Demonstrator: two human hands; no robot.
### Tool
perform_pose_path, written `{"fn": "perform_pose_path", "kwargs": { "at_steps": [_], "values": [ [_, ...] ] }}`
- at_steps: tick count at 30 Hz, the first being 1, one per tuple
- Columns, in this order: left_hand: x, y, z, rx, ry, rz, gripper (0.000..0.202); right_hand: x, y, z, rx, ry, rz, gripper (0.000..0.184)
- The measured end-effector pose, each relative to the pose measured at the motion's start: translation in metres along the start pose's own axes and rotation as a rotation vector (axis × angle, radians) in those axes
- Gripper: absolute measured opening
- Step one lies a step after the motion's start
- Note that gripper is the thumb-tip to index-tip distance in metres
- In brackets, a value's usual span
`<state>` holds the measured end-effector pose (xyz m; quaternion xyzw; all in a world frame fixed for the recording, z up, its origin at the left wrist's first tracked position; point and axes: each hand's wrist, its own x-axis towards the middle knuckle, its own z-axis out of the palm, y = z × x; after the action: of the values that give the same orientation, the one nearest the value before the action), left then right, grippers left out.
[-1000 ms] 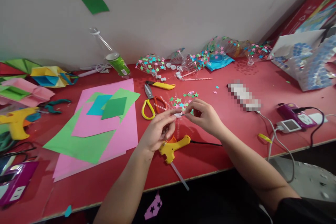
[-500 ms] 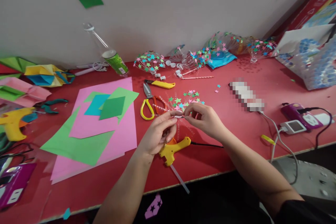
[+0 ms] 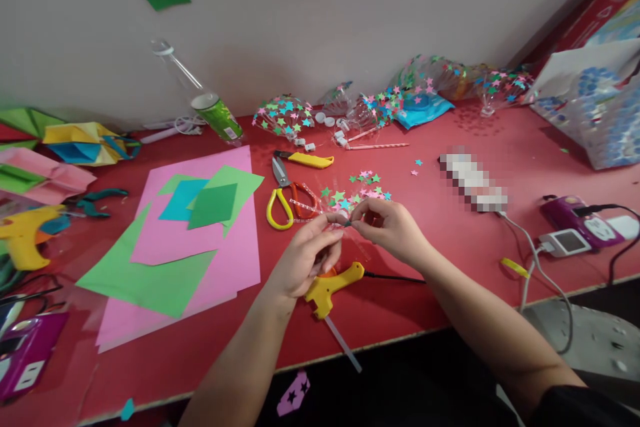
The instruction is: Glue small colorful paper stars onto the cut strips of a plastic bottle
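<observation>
Our L hand (image 3: 306, 259) & R hand (image 3: 395, 230) meet fingertip to fingertip. Both pinch the narrow end of a clear star-dotted film piece (image 3: 353, 199), which fans out toward 12 o'clock, low over the red table (image 3: 440, 213). At 6, just under the hands, there's a yellow glue gun (image 3: 334, 282). At 10, yellow-handled scissors (image 3: 280, 203). At 9, pink & green paper sheets (image 3: 200, 247).

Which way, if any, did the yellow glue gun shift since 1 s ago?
No. The yellow glue gun keeps the same spot and angle relative to the yellow-handled scissors; only the camera view drifted slightly.
</observation>
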<state>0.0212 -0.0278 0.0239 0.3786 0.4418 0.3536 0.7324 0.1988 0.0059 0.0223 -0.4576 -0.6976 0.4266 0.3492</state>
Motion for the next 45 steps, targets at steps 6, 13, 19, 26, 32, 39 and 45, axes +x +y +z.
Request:
{"fn": "perform_pose_path", "kwargs": {
  "at_steps": [6,13,19,26,32,39,45],
  "values": [
    [0.001,0.000,0.002,-0.006,0.006,-0.002,0.022,0.000,0.001,0.003,0.026,-0.005,0.043,0.005],
    [0.000,-0.002,0.002,-0.003,0.007,0.018,0.020,0.000,0.000,0.004,0.044,0.000,0.085,0.004],
    [0.001,-0.003,0.001,0.015,0.007,0.010,0.023,-0.001,0.004,0.008,0.072,0.021,0.106,0.003],
    [0.001,-0.003,0.002,0.013,-0.004,0.014,0.021,-0.002,0.004,0.010,0.087,0.019,0.088,0.005],
    [0.002,-0.004,0.005,0.018,0.029,0.025,0.020,-0.001,0.005,0.011,0.070,0.031,0.060,0.006],
    [0.008,-0.012,0.008,0.052,0.152,0.094,0.020,-0.003,0.007,0.015,0.030,0.041,0.016,0.004],
    [0.011,-0.015,0.006,0.060,0.193,0.093,0.026,-0.003,0.008,0.017,0.044,0.042,-0.025,0.005]
  ]
}}
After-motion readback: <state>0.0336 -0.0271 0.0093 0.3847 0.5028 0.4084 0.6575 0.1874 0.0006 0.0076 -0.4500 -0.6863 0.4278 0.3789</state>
